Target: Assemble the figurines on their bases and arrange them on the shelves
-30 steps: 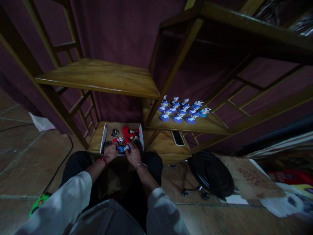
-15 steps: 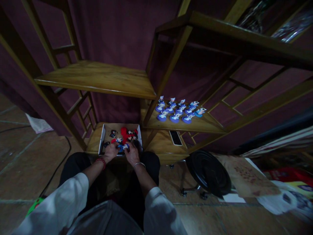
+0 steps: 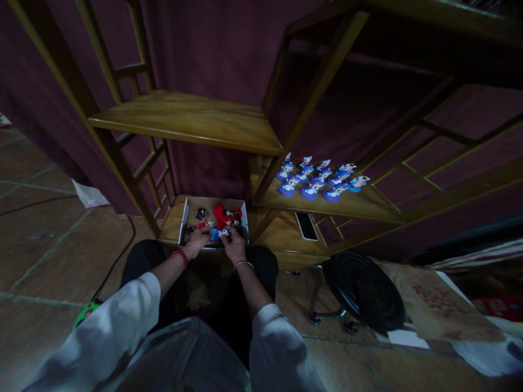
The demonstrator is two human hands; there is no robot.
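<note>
A small blue-and-white figurine is held over the front of a shallow cardboard box. My left hand has its fingers closed at the figurine's blue end, while my right hand pinches the pale end. Inside the box lie red figurines bunched toward the right and a dark figurine at the back left. Another dark piece rests near the left wall. My fingers partly hide the box's front edge.
Several purple-and-white figurines stand in rows on the right shelf. Below them a phone lies on the lower board. An upper-left shelf overhangs the box. A round black stool stands at the right.
The view has swung a little, so the shelving and box sit further right. Between my hands the blue figurine has turned and shows more fully; both hands stay at the box.
</note>
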